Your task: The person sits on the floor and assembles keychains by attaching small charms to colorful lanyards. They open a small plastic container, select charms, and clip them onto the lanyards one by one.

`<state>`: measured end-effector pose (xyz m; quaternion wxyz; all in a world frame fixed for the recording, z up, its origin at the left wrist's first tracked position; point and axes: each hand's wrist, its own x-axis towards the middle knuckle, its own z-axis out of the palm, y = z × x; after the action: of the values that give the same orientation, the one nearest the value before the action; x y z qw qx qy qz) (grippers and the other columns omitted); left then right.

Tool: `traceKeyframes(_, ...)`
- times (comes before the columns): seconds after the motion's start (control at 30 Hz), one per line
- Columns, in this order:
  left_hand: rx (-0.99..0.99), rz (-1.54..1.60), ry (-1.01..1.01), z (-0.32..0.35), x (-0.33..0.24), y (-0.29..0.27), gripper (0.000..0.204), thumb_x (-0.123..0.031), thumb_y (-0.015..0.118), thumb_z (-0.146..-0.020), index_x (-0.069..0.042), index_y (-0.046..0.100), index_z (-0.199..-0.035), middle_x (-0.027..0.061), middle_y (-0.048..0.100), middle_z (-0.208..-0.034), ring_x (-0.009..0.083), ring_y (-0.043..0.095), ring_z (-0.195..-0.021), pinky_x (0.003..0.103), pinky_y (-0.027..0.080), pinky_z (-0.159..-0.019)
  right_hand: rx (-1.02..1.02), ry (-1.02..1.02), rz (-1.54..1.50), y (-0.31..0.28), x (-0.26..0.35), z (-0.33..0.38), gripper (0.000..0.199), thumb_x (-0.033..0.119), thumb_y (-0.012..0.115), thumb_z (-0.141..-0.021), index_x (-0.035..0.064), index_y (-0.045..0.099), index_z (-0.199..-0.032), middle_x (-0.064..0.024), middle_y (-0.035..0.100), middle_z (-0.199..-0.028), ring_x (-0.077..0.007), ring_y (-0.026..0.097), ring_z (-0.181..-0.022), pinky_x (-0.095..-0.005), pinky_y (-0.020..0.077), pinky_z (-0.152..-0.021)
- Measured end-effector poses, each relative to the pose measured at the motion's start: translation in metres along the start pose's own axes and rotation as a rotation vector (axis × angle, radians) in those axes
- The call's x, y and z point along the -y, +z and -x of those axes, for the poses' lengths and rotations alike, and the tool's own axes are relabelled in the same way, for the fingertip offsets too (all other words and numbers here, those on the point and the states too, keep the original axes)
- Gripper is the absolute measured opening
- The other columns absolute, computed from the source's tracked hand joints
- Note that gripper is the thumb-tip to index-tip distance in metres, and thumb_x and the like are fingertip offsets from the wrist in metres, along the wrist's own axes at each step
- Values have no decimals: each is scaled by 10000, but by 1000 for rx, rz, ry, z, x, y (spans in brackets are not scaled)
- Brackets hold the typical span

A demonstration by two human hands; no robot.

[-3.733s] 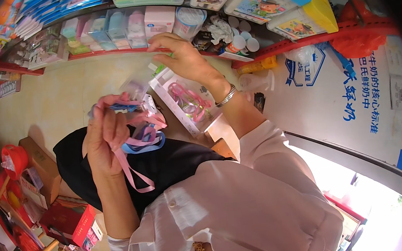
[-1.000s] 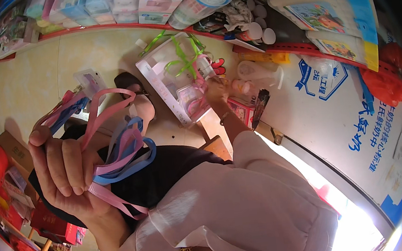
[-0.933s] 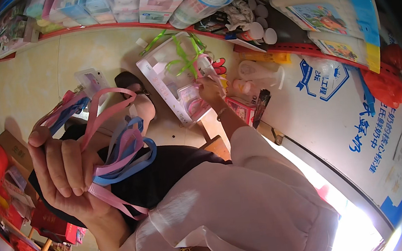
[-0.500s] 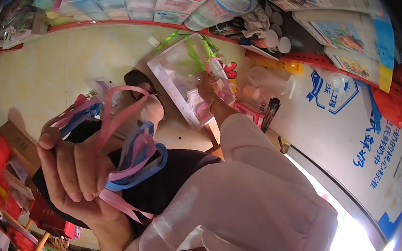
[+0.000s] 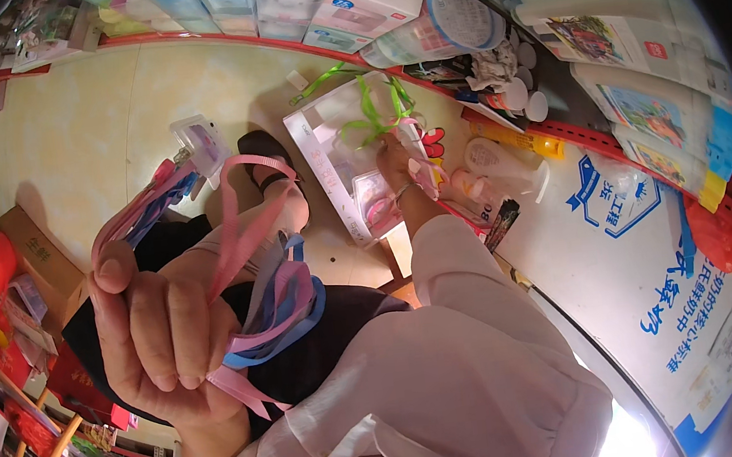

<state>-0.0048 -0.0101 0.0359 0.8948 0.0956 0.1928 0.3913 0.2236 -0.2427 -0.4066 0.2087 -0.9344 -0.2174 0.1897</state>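
Observation:
My left hand point(image 5: 167, 330) is closed round a bundle of pink, blue and grey ribbon lanyards point(image 5: 281, 309), whose loops hang out on both sides of the fist. Beyond the fist, a clear plastic card holder point(image 5: 201, 145) lies at the far end of the strands. Reaching forward, my right hand point(image 5: 397, 167) is at the right side of an open white box point(image 5: 331, 174). Its fingers are curled beside bright green ribbons point(image 5: 370, 121) and a pink strip; what they grip is hard to make out. A pink item in clear packaging point(image 5: 374, 199) lies inside the box.
A red-edged shelf point(image 5: 293, 47) with boxes and clear tubs runs along the far side. At the right stands a large white carton point(image 5: 599, 240) with blue print. A brown cardboard box point(image 5: 39, 254) and red bags are on the left. My foot in a dark shoe point(image 5: 265, 154) is beside the white box.
The whole view has shifted slightly, with things sitting further right and lower. The card holder shows more clearly beyond my left fist. My right hand stays at the white box, its fingers turned a little.

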Motion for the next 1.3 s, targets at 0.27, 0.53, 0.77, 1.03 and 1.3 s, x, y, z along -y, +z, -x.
traceKeyframes(0.27, 67, -20, -30, -5, -1, -5, 280, -207, 268, -1044, 3, 445, -1103, -18, 343, -471, 87, 321, -398, 226, 310, -437, 23, 44, 110, -11, 40, 15, 668, 187, 842, -605, 80, 490, -1163, -127, 504, -1077, -334, 513, -1067, -425, 452, -867)
traceKeyframes(0.53, 46, -14, -13, 1, 2, 1, 328, -207, 250, -1048, 20, 464, -1150, -20, 343, -480, 88, 317, -413, 222, 289, -401, 315, 98, 123, -76, 66, 14, 279, 177, 738, -749, 102, 597, -977, -88, 669, -942, -270, 643, -913, -399, 493, -797)
traceKeyframes(0.77, 63, -107, -62, 6, 9, 0, 304, -202, 349, -1035, 10, 564, -1071, -51, 309, -499, 40, 272, -417, 194, 242, -382, -97, -562, -160, -195, 116, 88, 158, 28, 693, -734, 65, 618, -868, -97, 652, -939, -258, 640, -802, -332, 511, -679)
traceKeyframes(1.03, 43, -267, -215, 17, 15, 0, 262, -212, 499, -980, 12, 593, -1077, -51, 342, -552, 37, 298, -464, 191, 216, -419, -216, -994, 148, -307, 185, 134, 214, -11, 661, -624, 65, 624, -821, -78, 638, -911, -257, 632, -759, -337, 510, -636)
traceKeyframes(1.3, 92, -317, -221, 23, 17, -7, 216, -192, 544, -949, -3, 615, -1024, -49, 400, -554, 40, 320, -444, 200, 217, -409, -265, -938, 202, -325, 171, 140, 163, 14, 659, -684, 78, 623, -828, -55, 607, -929, -248, 624, -813, -334, 519, -671)
